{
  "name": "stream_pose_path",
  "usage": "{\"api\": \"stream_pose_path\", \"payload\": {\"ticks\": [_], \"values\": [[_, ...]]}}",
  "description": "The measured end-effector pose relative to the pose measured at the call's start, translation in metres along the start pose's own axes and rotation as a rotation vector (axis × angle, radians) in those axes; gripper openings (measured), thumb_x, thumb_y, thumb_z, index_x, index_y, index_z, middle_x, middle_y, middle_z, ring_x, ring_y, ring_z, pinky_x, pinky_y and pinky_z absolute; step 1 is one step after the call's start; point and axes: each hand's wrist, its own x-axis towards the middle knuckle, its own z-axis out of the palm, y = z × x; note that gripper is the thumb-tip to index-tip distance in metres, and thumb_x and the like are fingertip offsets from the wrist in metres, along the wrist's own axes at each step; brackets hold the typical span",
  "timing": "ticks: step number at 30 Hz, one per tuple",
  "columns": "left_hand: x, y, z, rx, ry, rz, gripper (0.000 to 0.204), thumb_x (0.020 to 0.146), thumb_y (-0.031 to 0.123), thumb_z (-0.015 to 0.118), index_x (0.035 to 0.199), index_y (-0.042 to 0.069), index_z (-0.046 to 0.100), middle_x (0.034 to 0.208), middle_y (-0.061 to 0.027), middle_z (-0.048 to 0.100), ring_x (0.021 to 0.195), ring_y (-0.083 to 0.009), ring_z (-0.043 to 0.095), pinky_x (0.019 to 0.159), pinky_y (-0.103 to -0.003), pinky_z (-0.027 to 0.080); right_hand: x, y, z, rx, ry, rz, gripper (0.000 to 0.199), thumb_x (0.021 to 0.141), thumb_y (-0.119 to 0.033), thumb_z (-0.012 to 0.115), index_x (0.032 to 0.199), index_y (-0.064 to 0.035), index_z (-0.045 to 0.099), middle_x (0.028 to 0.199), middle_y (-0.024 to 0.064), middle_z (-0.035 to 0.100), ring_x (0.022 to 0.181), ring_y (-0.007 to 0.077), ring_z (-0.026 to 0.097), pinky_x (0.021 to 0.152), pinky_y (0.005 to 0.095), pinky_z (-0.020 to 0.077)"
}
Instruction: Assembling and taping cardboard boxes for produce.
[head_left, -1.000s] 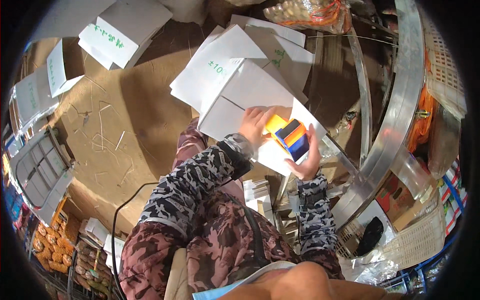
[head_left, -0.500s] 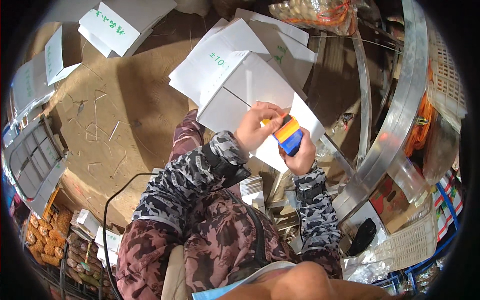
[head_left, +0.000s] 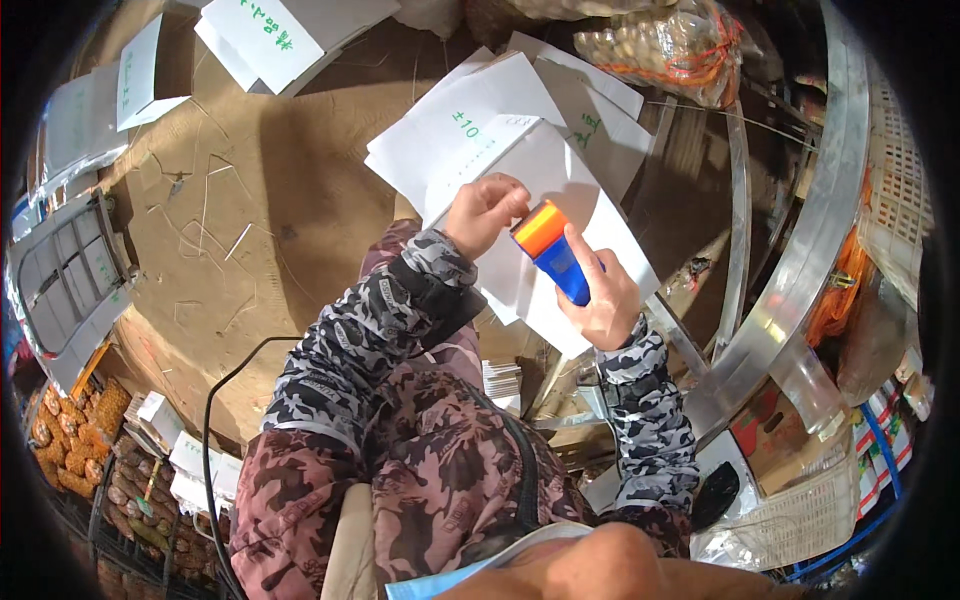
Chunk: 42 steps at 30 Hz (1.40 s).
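My right hand (head_left: 608, 292) grips the blue handle of a hand-held tool (head_left: 560, 250) with a wide orange head; its exact kind is unclear. The head points up and left, over a white carton (head_left: 600, 220). Just left of that head, my left hand (head_left: 484, 215) has its fingers curled in a pinch, apart from the tool. Whatever may be between those fingertips is too small to make out. Beneath both hands, the white carton lies over flat white cardboard (head_left: 480, 100) with green handwriting.
More white boxes (head_left: 265, 40) stand at the far left. A curved metal rail (head_left: 815, 240) runs down the right side, near a pale plastic crate (head_left: 895, 170). A net bag (head_left: 660, 50) lies at the back. A black cable (head_left: 209, 430) hangs by my left arm.
My left hand has come off the tool's head and moved slightly left. In my right hand, the tool has turned, showing more of its blue handle. The view has shifted a little.
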Motion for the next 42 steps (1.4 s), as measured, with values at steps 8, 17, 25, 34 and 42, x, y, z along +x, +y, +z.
{"api": "stream_pose_path", "payload": {"ticks": [8, 17, 25, 34, 42], "values": [[0.017, -0.004, -0.032, 0.498, 0.213, 0.221, 0.013, 0.083, 0.010, 0.066, 0.083, -0.001, 0.072, 0.072, -0.0143, 0.069, 0.065, -0.0210, 0.067, 0.062, -0.031, 0.052, 0.010, -0.015, -0.013, -0.059, -0.112, 0.004, 0.081, 0.072, -0.012, 0.074, 0.146, -0.0292, 0.045, 0.085, 0.0115, 0.053, 0.074, 0.0332, 0.060, 0.068, 0.0446, 0.0505], [0.059, -0.035, -0.089, 0.618, 0.420, 0.155, 0.018, 0.083, 0.018, 0.069, 0.084, 0.001, 0.074, 0.075, -0.0177, 0.069, 0.067, -0.0280, 0.068, 0.065, -0.035, 0.052, -0.025, 0.010, -0.032, -0.128, -0.307, 0.178, 0.082, 0.073, -0.012, 0.073, 0.147, -0.0295, 0.043, 0.090, 0.0141, 0.054, 0.080, 0.0335, 0.059, 0.072, 0.0449, 0.0501], [0.059, -0.059, -0.091, 0.709, 0.396, 0.115, 0.018, 0.085, 0.018, 0.065, 0.083, 0.003, 0.073, 0.080, -0.0167, 0.070, 0.075, -0.0342, 0.068, 0.070, -0.038, 0.053, -0.018, 0.003, -0.028, -0.174, -0.297, 0.175, 0.085, 0.069, -0.011, 0.074, 0.146, -0.0303, 0.045, 0.085, 0.0131, 0.051, 0.077, 0.0328, 0.058, 0.069, 0.0436, 0.0498], [0.067, -0.039, -0.093, 1.419, -0.140, -0.230, 0.072, 0.088, 0.040, 0.063, 0.145, 0.005, 0.035, 0.132, -0.0237, 0.051, 0.108, -0.0421, 0.060, 0.092, -0.047, 0.049, -0.018, 0.005, -0.019, -0.197, -0.248, 0.101, 0.085, 0.067, -0.010, 0.072, 0.145, -0.0302, 0.046, 0.083, 0.0127, 0.048, 0.075, 0.0313, 0.057, 0.068, 0.0424, 0.0504], [0.053, -0.019, -0.032, 1.219, 0.033, -0.180, 0.066, 0.092, 0.065, 0.044, 0.111, 0.004, 0.059, 0.098, -0.0262, 0.068, 0.096, -0.0421, 0.065, 0.087, -0.050, 0.050, 0.001, 0.002, -0.014, -0.141, -0.297, 0.098, 0.073, 0.076, -0.016, 0.068, 0.144, -0.0292, 0.046, 0.090, 0.0176, 0.054, 0.081, 0.0372, 0.061, 0.071, 0.0459, 0.0526]]}}
